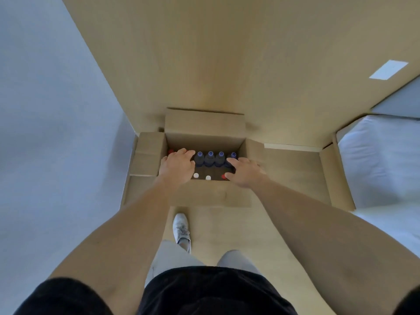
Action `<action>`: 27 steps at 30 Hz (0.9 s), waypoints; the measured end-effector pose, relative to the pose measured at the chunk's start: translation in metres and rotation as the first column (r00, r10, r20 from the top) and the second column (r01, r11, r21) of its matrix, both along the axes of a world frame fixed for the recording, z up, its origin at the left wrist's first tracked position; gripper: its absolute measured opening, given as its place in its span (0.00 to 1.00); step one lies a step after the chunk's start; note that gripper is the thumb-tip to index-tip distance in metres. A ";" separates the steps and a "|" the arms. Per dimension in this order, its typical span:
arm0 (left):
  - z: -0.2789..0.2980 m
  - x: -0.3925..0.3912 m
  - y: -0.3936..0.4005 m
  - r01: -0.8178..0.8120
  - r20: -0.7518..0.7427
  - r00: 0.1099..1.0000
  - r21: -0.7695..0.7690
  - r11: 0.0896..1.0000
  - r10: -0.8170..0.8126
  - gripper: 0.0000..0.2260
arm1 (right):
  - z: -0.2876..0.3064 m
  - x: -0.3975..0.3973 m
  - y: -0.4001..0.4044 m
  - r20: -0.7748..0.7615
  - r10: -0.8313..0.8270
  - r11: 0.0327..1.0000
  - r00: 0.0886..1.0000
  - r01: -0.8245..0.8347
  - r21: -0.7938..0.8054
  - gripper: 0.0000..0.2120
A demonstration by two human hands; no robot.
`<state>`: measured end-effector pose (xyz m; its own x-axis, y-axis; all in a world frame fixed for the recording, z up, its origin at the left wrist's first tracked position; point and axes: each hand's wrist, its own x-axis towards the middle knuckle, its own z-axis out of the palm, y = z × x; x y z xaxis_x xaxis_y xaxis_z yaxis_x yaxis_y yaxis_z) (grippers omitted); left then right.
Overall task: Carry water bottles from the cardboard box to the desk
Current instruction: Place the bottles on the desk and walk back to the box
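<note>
A pale wooden floor [227, 53] fills the centre of the frame, with a grey wall [45, 110] along the left side and a white bed [381, 160] at the right edge. An open cardboard box [204, 123] stands on the floor at mid-frame, flaps folded outward. Inside it, along the far side, stands a row of blue-capped bottles [209, 159]; white caps [208, 177] and red caps [223, 176] show nearer the near wall. The left hand [178, 165] reaches over the left end of the box, fingers bent downward; whether they grip anything cannot be told. The right hand [244, 170] hovers over the right end, fingers extended and spread, holding nothing visible. A white shoe [181, 228] stands below the box.
</note>
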<state>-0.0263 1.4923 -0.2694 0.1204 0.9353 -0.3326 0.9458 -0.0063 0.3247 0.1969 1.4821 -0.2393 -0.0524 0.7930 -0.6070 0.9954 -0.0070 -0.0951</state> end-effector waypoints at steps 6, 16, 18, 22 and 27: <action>-0.038 -0.010 0.074 0.075 -0.001 0.997 -0.081 0.994 -0.075 0.20 | -0.048 -0.018 0.054 -0.016 -0.065 0.996 0.998 0.064 -0.058 0.30; -0.153 -0.024 0.127 -0.017 0.009 1.000 -0.220 0.975 0.019 0.20 | -0.179 -0.002 0.123 -0.047 -0.159 0.961 0.986 0.144 -0.236 0.27; -0.177 -0.026 0.135 -0.033 0.016 0.999 -0.236 0.971 0.038 0.19 | -0.203 0.007 0.136 -0.051 -0.181 0.952 0.982 0.161 -0.261 0.27; -0.225 -0.028 0.154 -0.090 0.018 0.995 -0.262 0.961 0.099 0.19 | -0.252 0.027 0.159 -0.057 -0.201 0.942 0.978 0.177 -0.283 0.27; -0.279 -0.024 0.175 -0.121 -0.024 0.993 -0.309 0.944 0.119 0.19 | -0.308 0.050 0.183 -0.038 -0.197 0.942 0.980 0.178 -0.286 0.27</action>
